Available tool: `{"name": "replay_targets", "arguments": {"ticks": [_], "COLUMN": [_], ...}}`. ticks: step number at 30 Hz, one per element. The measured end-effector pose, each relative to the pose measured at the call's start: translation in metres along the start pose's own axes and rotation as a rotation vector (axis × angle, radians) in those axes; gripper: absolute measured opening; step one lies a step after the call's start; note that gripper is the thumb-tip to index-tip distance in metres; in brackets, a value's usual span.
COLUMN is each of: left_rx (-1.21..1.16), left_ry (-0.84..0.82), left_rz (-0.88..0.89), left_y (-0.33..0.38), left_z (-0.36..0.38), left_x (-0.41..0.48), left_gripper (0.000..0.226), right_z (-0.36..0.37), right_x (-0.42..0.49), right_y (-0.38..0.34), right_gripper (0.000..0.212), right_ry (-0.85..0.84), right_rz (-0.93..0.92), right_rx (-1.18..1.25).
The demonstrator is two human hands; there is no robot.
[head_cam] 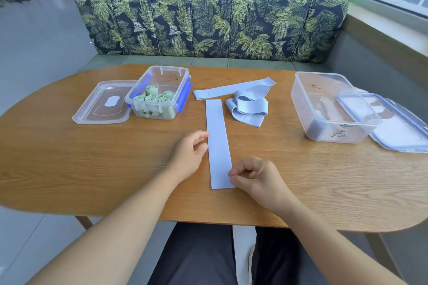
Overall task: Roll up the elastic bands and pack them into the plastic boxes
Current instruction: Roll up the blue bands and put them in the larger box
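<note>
A flat light-blue elastic band [217, 136] lies lengthwise on the wooden table [69, 169] in front of me. My left hand [188, 152] touches its left edge with relaxed fingers. My right hand [257, 176] has curled fingers and pinches the band's near right corner. Behind it lie another flat blue band [231, 89] and a loose heap of blue bands [249, 106]. An open clear box [159, 92] at the left holds several rolled green bands [152, 98]. A larger clear box [328, 109] stands open at the right.
The left box's lid [102, 104] lies flat beside it. The right box's blue-rimmed lid [398, 122] leans against that box near the table's right edge. A leaf-patterned sofa [208, 18] stands behind the table. My knees are under the near edge.
</note>
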State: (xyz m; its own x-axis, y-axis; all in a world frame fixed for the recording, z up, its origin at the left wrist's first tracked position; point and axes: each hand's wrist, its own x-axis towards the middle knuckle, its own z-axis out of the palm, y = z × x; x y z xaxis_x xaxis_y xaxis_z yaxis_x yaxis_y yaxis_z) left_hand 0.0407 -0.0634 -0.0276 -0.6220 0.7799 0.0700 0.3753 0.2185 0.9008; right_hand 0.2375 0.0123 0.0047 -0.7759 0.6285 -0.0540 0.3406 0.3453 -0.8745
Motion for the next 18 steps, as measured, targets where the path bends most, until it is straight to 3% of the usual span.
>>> {"name": "replay_targets", "arguments": {"ticks": [3,9,18], "left_rx": [-0.052,-0.096,0.228], "left_ry": [0.018,0.023,-0.172], "left_rz": [0.009,0.001,0.054], "left_y": [0.008,0.023,0.023], "left_z": [0.0,-0.003,0.003], "left_x": [-0.013,-0.045,-0.078], "left_gripper": [0.026,0.017,0.016], "right_z": [0.001,0.003,0.004], "right_x": [0.0,0.001,0.008], "right_y": [0.003,0.013,0.02], "right_gripper": [0.015,0.017,0.005], "right_ry": [-0.077,-0.081,-0.069], "right_rz": [-0.122,-0.183,-0.263], "right_rx": [-0.1,-0.174,-0.275]}}
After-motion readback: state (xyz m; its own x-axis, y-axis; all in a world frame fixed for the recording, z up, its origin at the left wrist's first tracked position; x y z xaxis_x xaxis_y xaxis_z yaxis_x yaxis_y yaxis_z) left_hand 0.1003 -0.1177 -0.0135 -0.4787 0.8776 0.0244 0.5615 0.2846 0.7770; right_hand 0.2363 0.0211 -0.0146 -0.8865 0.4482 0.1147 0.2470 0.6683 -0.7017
